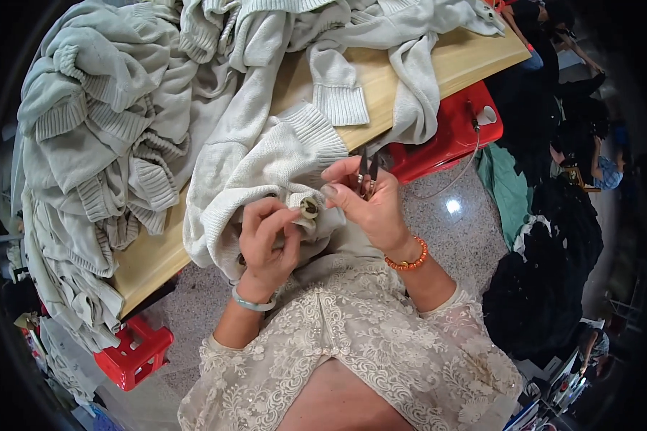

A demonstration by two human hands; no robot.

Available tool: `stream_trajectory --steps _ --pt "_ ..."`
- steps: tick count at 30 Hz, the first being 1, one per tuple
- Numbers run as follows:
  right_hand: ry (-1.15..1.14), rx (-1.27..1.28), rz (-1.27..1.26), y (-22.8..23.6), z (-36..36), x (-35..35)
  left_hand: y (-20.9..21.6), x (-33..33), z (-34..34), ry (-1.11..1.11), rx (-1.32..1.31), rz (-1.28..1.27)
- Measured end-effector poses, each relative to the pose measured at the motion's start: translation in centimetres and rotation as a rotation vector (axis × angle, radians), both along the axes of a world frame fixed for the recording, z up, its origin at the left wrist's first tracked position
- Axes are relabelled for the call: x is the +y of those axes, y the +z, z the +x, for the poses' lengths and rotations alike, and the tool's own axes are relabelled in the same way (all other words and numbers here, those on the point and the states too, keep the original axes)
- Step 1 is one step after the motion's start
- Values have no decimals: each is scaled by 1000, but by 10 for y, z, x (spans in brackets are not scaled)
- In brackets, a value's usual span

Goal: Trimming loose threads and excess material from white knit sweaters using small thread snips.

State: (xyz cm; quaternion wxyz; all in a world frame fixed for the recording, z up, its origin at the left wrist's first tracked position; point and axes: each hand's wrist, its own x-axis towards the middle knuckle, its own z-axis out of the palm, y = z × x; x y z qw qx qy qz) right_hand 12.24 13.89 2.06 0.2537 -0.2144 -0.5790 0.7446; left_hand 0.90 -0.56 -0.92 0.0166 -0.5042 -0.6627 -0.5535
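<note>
A cream knit sweater hangs over the table's near edge and bunches in front of me. My left hand is closed on a fold of it, its fingertips beside a dark, round button with a pale rim. Just right of the button is my right hand, closed around a small pair of thread snips with dark blades pointing away from me. Its thumb and forefinger come close together. Whether a thread or needle is between them is too small to make out.
More cream sweaters lie heaped across the wooden table, mostly at left. One red stool stands at lower left, another red stool at right, with a white cup on it. Dark cloth lies piled on the right. Other people sit at far right.
</note>
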Motion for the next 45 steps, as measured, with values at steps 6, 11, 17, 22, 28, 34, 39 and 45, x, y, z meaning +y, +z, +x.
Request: stream_trajectory --steps 6,11,17,22,28,34,39,45 --pt "-32 35 67 -4 -11 -16 10 -5 6 -72 -356 -116" --pt "72 42 230 5 -11 -23 18 -4 5 -113 -334 -140" --pt "-15 27 597 9 -6 -25 -8 -8 2 -192 -644 -47" --pt "-16 47 565 10 -7 -24 1 2 7 -214 -557 -21" --pt "-35 11 673 9 -3 -30 -11 -1 8 -196 -582 -22" --pt "1 29 608 5 -8 -33 -14 -11 6 -92 -583 -145" --pt "-12 -30 666 20 4 -28 -4 3 21 -114 -538 -14" --pt "14 21 615 13 -3 -23 -9 3 14 -73 -547 -43"
